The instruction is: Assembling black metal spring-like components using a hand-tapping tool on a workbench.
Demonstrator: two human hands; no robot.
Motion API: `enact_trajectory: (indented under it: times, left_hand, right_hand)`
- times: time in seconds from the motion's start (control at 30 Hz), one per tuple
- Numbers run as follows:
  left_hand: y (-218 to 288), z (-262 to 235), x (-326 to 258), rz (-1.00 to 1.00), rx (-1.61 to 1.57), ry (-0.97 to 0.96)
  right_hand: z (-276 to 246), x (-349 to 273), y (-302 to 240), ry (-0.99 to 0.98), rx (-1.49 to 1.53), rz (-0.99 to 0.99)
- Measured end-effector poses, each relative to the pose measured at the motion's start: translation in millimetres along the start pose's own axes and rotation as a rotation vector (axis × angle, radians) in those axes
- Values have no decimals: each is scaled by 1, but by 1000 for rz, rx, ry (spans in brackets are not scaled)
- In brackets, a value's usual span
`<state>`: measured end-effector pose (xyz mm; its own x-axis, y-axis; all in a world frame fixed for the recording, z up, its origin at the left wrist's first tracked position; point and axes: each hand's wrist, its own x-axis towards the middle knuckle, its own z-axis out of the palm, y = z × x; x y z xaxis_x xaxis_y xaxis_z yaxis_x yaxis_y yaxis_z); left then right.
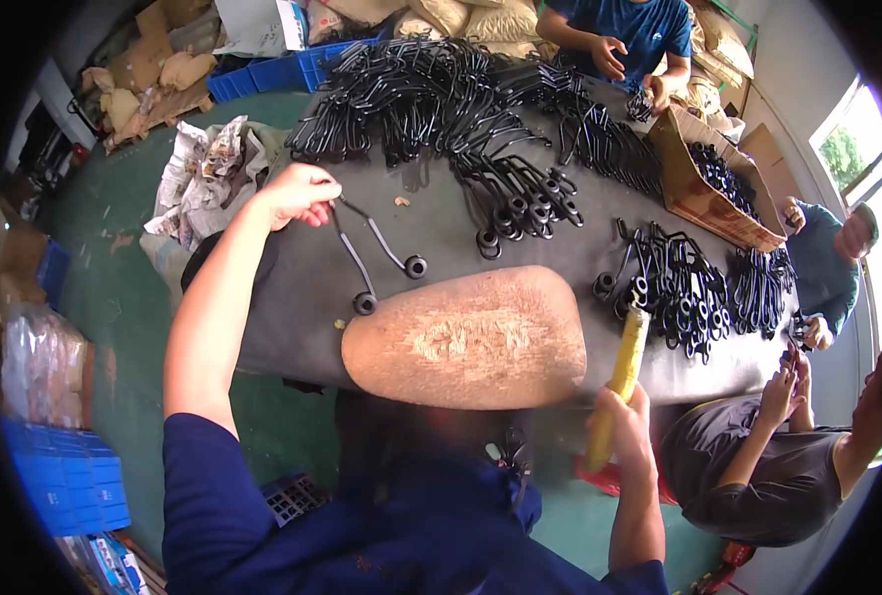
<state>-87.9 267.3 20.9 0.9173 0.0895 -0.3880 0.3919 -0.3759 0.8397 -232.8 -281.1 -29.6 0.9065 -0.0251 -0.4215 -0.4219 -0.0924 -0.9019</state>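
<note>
**Fingers pinched on the bent end of a black wire part**

The fingers of the left hand are closed on the upper bend of a black wire part lying on the dark table. Its two legs run down and away to the right, ending in round eyelets just above the worn wooden board. The right hand is further off, wrapped around a yellow tool standing nearly upright, its tip close to a heap of black parts
</note>
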Motion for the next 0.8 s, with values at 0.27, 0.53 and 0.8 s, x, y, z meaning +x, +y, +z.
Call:
enact_trajectory:
  times: [0.27,0.53,0.8]
  left_hand:
    - [26,74,90,371,320,281]
    - [113,173,143,-7,341,142]
    - [91,169,168,130,256,105]
  right_hand:
    - [-13,19,-3,-106,1,86]
    - [-18,19,8,-85,203,100]
    - [-10,21,-11,-61,125,72]
